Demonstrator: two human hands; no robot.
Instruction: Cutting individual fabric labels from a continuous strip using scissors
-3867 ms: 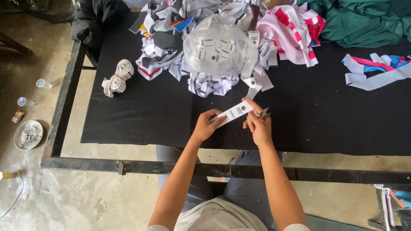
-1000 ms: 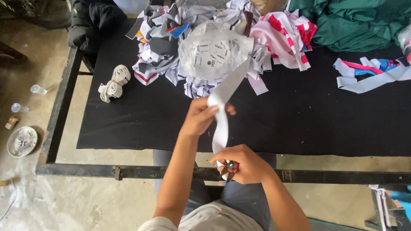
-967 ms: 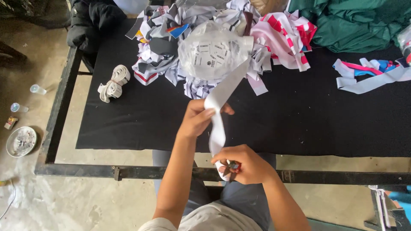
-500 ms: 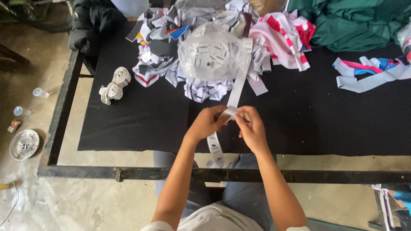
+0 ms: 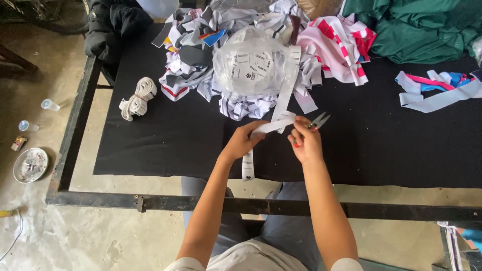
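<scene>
A black cloth-covered worktop (image 5: 165,145) in a dark metal frame fills most of the view. At its far edge lies a heap of white, grey and striped fabric scraps (image 5: 201,55), with a crumpled dark green cloth (image 5: 422,30) at the far right and a pink-and-white striped cloth (image 5: 341,47) beside it. On the heap sits a clear plastic bag stuffed with small white labels (image 5: 253,65). A long white label strip (image 5: 281,108) runs down from the bag to the hands and hangs below the left one, near the worktop's front edge. The left hand (image 5: 243,140) pinches this strip, its grip clenched on it. The right hand (image 5: 305,143) touches the strip's fold and grasps small metal thread snips (image 5: 317,121). A bundle of white elastic tape (image 5: 136,99) lies well apart at the left.
</scene>
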